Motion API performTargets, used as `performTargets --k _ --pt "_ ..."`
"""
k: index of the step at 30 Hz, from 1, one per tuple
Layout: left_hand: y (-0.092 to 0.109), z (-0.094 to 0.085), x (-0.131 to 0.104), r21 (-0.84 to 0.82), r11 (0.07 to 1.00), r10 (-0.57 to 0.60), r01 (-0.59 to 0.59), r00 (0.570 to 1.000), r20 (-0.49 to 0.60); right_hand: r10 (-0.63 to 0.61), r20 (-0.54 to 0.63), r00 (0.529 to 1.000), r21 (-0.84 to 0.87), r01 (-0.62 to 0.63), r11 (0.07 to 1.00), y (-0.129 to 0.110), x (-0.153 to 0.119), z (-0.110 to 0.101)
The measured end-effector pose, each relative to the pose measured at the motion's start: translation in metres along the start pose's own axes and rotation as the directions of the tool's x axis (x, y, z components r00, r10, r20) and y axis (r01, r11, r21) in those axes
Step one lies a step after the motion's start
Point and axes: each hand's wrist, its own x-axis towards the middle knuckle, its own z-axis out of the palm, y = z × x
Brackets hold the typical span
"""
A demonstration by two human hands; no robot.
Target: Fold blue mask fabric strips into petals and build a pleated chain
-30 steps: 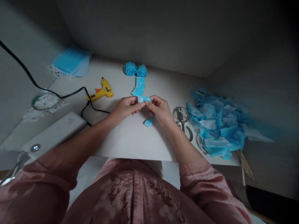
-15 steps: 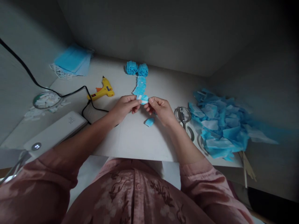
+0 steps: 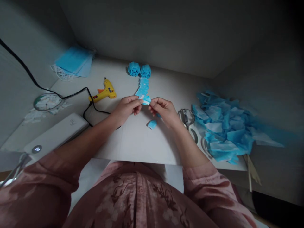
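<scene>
Between my hands is a small blue fabric petal [image 3: 147, 99] with a white strip across it, at the near end of a row of overlapping blue petals [image 3: 143, 85]. My left hand [image 3: 128, 107] pinches its left side between thumb and fingers. On the right, my right hand [image 3: 163, 109] has thumb and forefinger closed on its edge. Two blue fabric roses [image 3: 139, 69] sit just beyond the row. A loose blue petal [image 3: 152, 124] lies on the table nearer to me, and another blue scrap is partly hidden under my right hand.
A yellow glue gun [image 3: 104, 91] with a black cord lies left. Behind it are stacked blue face masks [image 3: 75, 60]; nearer stand a dish of white pieces [image 3: 48, 102] and a white power bank [image 3: 57, 134]. Scissors [image 3: 187, 122] and a heap of blue scraps [image 3: 225, 123] lie right.
The held petal has tilted slightly, its white strip now sloping down to the right. My right hand has shifted only a little; the rest stays put.
</scene>
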Motion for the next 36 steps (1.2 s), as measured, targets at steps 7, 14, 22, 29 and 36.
performTargets --k 7,14,22,29,36 --pt "0.009 0.006 -0.005 0.285 0.927 0.323 -0.244 0.905 -0.277 -0.123 -0.109 0.986 -0.065 0.116 0.991 0.006 0.002 0.001" --pt "0.001 0.011 -0.01 0.549 0.782 0.403 -0.294 0.911 -0.087 -0.204 -0.143 0.969 -0.148 0.183 0.972 0.009 -0.001 0.008" --pt "-0.004 0.009 -0.006 0.578 0.781 0.369 -0.238 0.922 -0.119 -0.249 -0.122 0.961 -0.257 0.212 0.943 0.016 -0.002 0.01" --pt "-0.001 0.011 -0.006 0.594 0.774 0.356 -0.217 0.926 -0.126 -0.298 -0.096 0.95 -0.38 0.242 0.893 0.011 -0.006 0.011" --pt "0.0 0.012 -0.008 0.603 0.765 0.364 -0.227 0.924 -0.114 -0.335 -0.074 0.939 -0.453 0.267 0.851 0.009 -0.007 0.012"
